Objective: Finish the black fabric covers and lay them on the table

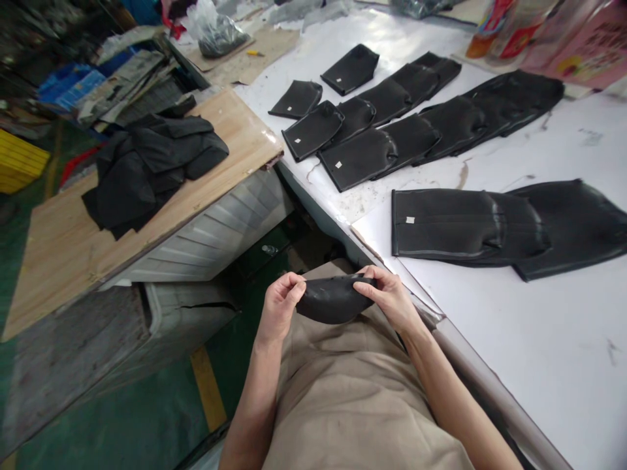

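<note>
A curved black rubbery sleeve (333,301) is held up over my lap, between both hands. My left hand (284,301) pinches its left end between thumb and fingers. At the opposite end, my right hand (386,294) grips the upper edge, thumb on the near face. To the right on the white table lie overlapping black flat sleeves (445,222), with a small pale tag on the front one. Farther back, several more black sleeves (360,153) are laid out in overlapping rows, some also bearing small pale tags.
A heap of black pieces (157,160) rests on a wooden board (240,130) to the left. The white table (539,339) has its edge beside my right arm. Bottles (509,29) and a pink box (582,49) stand at the back right. A yellow crate (19,162) sits far left.
</note>
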Demonstrator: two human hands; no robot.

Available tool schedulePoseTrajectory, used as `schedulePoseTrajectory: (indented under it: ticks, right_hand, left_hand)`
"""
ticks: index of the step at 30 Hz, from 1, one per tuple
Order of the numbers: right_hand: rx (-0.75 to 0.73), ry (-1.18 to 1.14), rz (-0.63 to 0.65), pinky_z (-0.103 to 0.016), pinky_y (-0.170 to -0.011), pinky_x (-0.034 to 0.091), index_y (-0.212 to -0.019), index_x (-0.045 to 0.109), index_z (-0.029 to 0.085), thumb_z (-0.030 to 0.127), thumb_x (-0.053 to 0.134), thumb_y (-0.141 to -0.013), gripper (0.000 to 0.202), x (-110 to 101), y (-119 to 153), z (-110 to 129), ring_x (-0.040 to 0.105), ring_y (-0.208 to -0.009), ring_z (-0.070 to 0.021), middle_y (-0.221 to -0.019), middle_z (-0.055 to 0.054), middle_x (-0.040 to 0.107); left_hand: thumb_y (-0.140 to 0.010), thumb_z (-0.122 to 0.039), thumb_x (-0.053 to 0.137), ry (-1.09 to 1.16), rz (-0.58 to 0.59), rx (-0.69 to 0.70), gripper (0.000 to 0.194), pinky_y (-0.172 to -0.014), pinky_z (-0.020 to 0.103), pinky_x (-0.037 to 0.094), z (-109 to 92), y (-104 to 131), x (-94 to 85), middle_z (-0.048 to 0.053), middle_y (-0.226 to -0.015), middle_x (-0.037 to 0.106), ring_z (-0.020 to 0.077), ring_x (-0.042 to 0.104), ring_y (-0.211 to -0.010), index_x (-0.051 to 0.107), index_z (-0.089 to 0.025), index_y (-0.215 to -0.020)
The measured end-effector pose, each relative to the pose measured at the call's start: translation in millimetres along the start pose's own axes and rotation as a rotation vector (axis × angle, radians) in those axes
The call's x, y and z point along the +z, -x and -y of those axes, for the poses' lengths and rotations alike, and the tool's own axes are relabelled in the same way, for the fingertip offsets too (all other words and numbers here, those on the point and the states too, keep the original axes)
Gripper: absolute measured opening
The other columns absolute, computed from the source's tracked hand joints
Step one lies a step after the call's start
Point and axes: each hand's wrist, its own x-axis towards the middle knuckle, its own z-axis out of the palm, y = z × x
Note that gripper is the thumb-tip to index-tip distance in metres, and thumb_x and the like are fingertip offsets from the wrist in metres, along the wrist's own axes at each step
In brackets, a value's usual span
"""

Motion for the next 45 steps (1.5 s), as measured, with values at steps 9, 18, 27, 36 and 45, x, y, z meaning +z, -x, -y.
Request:
schedulePoseTrajectory:
  ticks: [9,18,27,36,45]
  right_hand:
    - [0.021,-0.059,-0.052,-0.026,-0.061,0.036,-0.067,0.055,0.020,0.040,0.081,-0.075,0.034,3,-1,-2,0.050,-0.069,-0.0145,-0.075,0.001,0.059]
    - [0.087,-0.316,-0.085,-0.024,-0.062,0.037,-0.070,0.056,0.020,0.035,0.085,-0.071,0.033,10,-1,-2,0.052,-0.069,-0.0133,-0.077,0.001,0.063]
    - [0.107,-0.408,-0.087,-0.023,-0.059,0.035,-0.067,0.055,0.020,0.033,0.085,-0.073,0.033,19,-1,0,0.050,-0.065,-0.0116,-0.075,0.002,0.063]
    - [0.085,-0.408,-0.136,-0.022,-0.060,0.036,-0.064,0.052,0.019,0.030,0.086,-0.071,0.036,20,0,2,0.051,-0.066,-0.0114,-0.075,0.001,0.063]
    - [0.101,-0.430,-0.157,-0.022,-0.060,0.037,-0.063,0.052,0.019,0.029,0.087,-0.069,0.038,24,0,2,0.052,-0.066,-0.0113,-0.074,0.001,0.064]
  left_hand:
    - [-0.084,-0.035,0.068,0.078,-0.002,0.027,0.025,-0.065,0.025,0.038,5,0,-1.3,-0.001,-0.070,0.052,0.0128,0.045,-0.067,0.061,-0.017,-0.069]
    - [-0.083,-0.038,0.069,0.096,-0.056,0.032,0.028,-0.066,0.024,0.039,6,1,-2.7,0.000,-0.071,0.053,0.0131,0.046,-0.068,0.059,-0.017,-0.067]
    - [-0.081,-0.035,0.072,0.260,-0.086,0.085,0.030,-0.061,0.022,0.038,5,1,0.2,-0.001,-0.069,0.052,0.0114,0.044,-0.064,0.055,-0.016,-0.064]
    - [-0.084,-0.033,0.070,0.256,-0.057,0.115,0.029,-0.061,0.023,0.037,4,3,-2.6,-0.001,-0.069,0.053,0.0116,0.044,-0.065,0.055,-0.016,-0.065]
    - [-0.085,-0.035,0.070,0.278,-0.036,0.169,0.030,-0.060,0.023,0.036,3,5,-3.9,-0.001,-0.068,0.050,0.0121,0.043,-0.065,0.055,-0.017,-0.067]
